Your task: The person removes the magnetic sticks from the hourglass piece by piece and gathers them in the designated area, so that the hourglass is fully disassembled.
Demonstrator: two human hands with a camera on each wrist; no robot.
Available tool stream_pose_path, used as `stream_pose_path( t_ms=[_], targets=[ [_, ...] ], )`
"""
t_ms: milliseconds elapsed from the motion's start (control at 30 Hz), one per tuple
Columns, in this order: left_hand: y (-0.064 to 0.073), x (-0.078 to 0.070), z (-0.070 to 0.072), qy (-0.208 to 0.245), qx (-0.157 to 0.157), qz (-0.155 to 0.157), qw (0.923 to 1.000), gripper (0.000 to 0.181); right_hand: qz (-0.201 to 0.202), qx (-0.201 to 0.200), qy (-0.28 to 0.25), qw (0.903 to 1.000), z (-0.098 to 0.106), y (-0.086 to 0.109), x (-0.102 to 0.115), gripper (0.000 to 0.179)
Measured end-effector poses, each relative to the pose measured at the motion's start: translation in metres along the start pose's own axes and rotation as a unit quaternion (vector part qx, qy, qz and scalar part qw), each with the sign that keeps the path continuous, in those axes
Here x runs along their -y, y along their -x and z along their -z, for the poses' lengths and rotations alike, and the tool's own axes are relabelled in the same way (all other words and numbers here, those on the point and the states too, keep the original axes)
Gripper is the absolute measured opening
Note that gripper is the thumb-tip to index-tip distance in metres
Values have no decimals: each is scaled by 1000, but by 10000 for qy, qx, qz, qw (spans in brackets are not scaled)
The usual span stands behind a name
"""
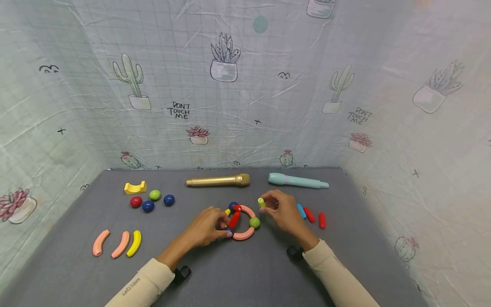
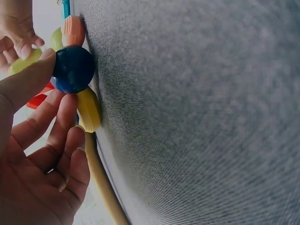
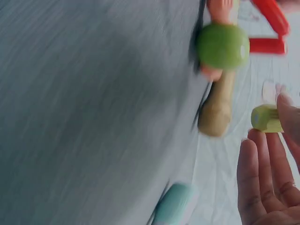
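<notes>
A ring of curved pieces and balls lies on the table, with pink curved pieces [image 1: 244, 235], a green ball [image 1: 255, 222] and a yellow curved piece [image 2: 89, 109]. My left hand [image 1: 209, 226] pinches the ring's near-left blue ball [image 2: 74, 69] between thumb and fingertips. Red rods [image 1: 234, 220] rise from the ring beside the left fingers; their lower ends are partly hidden. Just right of the ring, my right hand [image 1: 281, 209] holds a short yellow-green rod [image 3: 266, 118] between thumb and fingers, above the table and apart from the ring.
Behind the ring lie a gold microphone [image 1: 218, 180] and a light-blue microphone [image 1: 298, 181]. Loose balls [image 1: 148, 206], a yellow cradle-shaped block [image 1: 135, 187] and curved pieces [image 1: 121, 244] are at left. Red rods [image 1: 322, 221] and a blue rod [image 1: 301, 211] lie right of the right hand.
</notes>
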State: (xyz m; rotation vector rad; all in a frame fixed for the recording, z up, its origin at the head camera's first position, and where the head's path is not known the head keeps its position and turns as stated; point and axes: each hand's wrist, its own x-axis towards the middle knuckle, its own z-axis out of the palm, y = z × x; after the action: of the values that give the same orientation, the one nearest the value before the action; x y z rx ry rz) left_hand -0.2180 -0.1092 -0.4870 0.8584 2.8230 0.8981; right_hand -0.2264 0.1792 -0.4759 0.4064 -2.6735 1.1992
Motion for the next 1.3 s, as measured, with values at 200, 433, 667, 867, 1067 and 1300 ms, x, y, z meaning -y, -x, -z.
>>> stream_pose_path(
  t_ms=[200, 433, 667, 867, 1067, 1300],
  targets=[
    [-1, -1, 0, -10, -27, -37, 10000, 21, -457, -41, 114, 9989, 29, 6, -23, 36],
    [0, -1, -1, 77, -52, -90, 9999, 21, -907, 23, 1009, 9908, 54, 15, -52, 33],
    [-2, 0, -1, 100, 45, 57, 9999, 20, -633, -36, 1773, 9821, 61, 19, -59, 31],
    [-2, 2, -2, 47, 54, -4, 10000, 20, -8, -224, 1350, 9906, 42, 13, -43, 32],
    [2, 1, -3, 36, -13, -79, 10000, 20, 394, 203, 669, 9968, 9, 2, -12, 33],
    [3, 1, -4, 28, -52, -180, 9998, 21, 826, 828, 126, 9931, -25, -11, 14, 31]
  ],
)
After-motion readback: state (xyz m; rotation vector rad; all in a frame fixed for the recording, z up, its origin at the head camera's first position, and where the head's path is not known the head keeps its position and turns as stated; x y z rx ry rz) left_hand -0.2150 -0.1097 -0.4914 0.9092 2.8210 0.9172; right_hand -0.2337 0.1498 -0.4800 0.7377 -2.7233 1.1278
